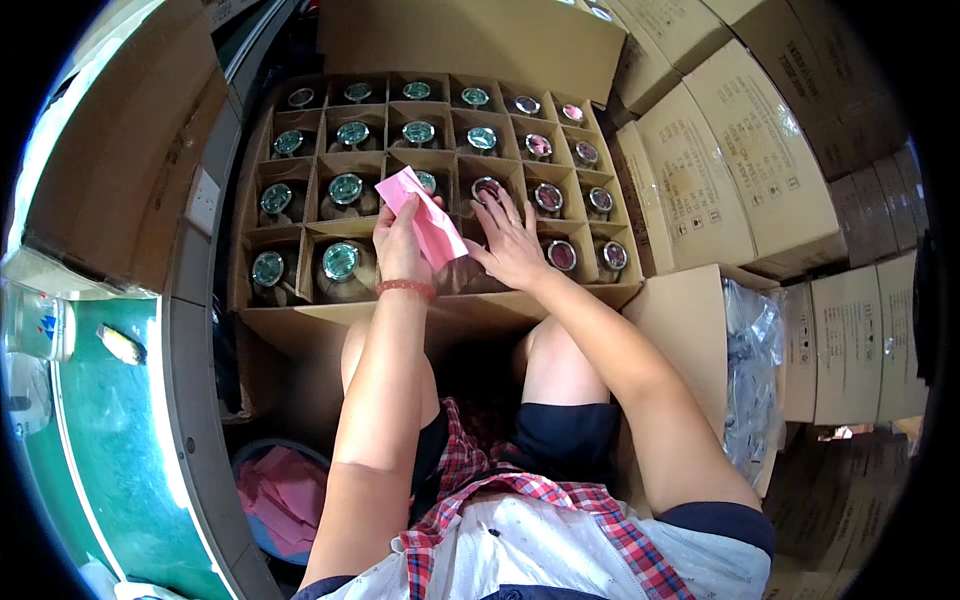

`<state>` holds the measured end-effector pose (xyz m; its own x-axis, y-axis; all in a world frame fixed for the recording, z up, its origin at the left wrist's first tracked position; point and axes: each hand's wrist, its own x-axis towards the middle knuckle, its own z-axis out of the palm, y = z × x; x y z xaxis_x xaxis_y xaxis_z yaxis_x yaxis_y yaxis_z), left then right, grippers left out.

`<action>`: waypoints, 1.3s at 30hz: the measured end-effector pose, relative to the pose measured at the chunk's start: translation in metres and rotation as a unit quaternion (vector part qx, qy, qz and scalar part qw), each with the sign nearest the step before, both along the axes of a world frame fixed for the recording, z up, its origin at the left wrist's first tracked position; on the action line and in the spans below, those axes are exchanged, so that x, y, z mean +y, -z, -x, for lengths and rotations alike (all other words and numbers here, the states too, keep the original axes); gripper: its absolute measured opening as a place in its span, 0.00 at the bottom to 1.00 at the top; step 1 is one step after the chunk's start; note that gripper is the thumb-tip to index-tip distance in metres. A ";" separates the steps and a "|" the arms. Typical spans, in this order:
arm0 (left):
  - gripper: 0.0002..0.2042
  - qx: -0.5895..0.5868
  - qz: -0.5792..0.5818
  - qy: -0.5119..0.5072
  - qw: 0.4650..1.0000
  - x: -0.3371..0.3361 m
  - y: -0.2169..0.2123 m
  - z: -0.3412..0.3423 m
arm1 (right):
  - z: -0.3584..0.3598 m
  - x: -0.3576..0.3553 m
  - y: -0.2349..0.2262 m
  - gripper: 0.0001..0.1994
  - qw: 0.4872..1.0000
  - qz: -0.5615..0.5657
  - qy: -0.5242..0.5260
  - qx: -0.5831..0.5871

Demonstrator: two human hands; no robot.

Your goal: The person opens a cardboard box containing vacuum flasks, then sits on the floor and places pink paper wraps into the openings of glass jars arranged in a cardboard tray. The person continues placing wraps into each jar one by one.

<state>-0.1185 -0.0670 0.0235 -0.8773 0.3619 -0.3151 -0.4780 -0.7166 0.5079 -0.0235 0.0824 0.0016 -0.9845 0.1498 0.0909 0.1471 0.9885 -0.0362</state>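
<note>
My left hand is closed on a folded pink sheet, thin like paper or cloth, over the front middle of a divided cardboard box. To its right, my right hand has its fingers spread, with the fingertips at the round top of a glass item in a compartment; whether they grip it is hard to see. Green-topped glass items fill the left compartments, and dark red or pink ones stand at the right. The hands and sheet hide some front compartments.
A blue bucket with crumpled pink sheets stands at lower left. Beside it runs a green-topped table with a yellow cutter. Stacked cartons line the right. An opened carton with clear plastic sits near my right arm.
</note>
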 end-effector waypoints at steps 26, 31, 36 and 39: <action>0.07 0.037 0.035 0.042 0.998 0.002 0.009 -0.008 | 0.013 -0.036 -0.069 0.16 0.729 0.679 0.024 0.086; 0.10 -0.014 0.018 0.044 0.999 -0.004 -0.017 -0.009 | 0.017 -0.029 -0.053 0.16 0.779 0.619 0.013 0.104; 0.11 0.063 0.132 0.058 0.988 -0.003 0.001 0.000 | 0.016 -0.040 -0.080 0.15 0.833 0.550 0.020 0.062; 0.10 0.035 0.138 0.074 0.987 0.001 0.006 -0.004 | 0.007 -0.041 -0.077 0.14 0.906 0.403 -0.054 0.117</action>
